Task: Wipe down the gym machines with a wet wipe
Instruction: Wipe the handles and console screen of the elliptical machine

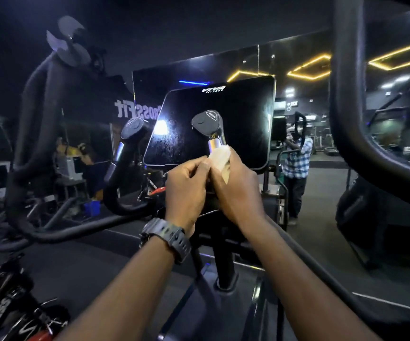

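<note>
Hiding most of the handle stem, two hands meet in front of the dark console screen (213, 124). To the left, one other handle (132, 126) stands free; behind it the room is too dark to read. The left hand (186, 190), with a watch (169, 238), pinches the edge of the wet wipe (221, 158). The right hand (236, 190) curls its fingers around the wipe on the chrome right handle (213, 134). At the right, a thick black bar (346, 94) blocks part of the mirror.

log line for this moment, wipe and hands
right hand: wraps wipe on handle | left hand: pinches wipe edge | console: behind, glare spot
</note>
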Tool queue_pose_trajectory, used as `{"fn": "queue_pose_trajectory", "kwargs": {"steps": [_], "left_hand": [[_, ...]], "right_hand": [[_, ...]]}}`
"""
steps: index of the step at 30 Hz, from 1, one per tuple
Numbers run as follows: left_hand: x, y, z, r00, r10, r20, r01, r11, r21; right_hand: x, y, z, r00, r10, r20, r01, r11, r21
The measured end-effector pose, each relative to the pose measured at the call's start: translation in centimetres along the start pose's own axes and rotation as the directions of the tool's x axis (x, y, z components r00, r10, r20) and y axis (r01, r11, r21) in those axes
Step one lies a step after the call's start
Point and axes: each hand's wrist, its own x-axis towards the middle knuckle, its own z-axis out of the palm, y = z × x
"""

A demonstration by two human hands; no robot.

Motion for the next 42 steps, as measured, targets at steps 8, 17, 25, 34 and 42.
{"fn": "queue_pose_trajectory", "kwargs": {"steps": [8, 17, 25, 34, 42], "left_hand": [[-0.2, -0.6, 2.1, 0.973, 0.014, -0.231, -0.012, 1.000, 0.011], [-1.7, 1.3, 1.3, 0.994, -0.056, -0.089, 0.058, 0.998, 0.024], [-2.2, 1.9, 2.6, 0.982, -0.051, -0.184, 0.071, 0.992, 0.100], [-1.8, 0.9, 3.0, 0.965, -0.029, -0.260, 0.043, 0.998, 0.052], [0.2, 0.1, 1.5, 0.971, -0.095, -0.221, 0.056, 0.982, -0.180]], "right_hand": [[-0.6, 0.5, 0.1, 0.998, 0.060, 0.017, -0.060, 0.998, -0.021], [-5.5, 1.7, -0.8, 1.000, -0.008, 0.002, 0.008, 0.998, -0.064], [-1.3, 0.3, -1.2, 0.989, 0.089, 0.115, -0.100, 0.990, 0.101], [-6.4, 3.2, -0.9, 0.992, 0.050, 0.118, -0.055, 0.998, 0.039], [-1.7, 0.2, 0.8, 0.999, 0.031, -0.020, -0.031, 0.999, -0.012]]}}
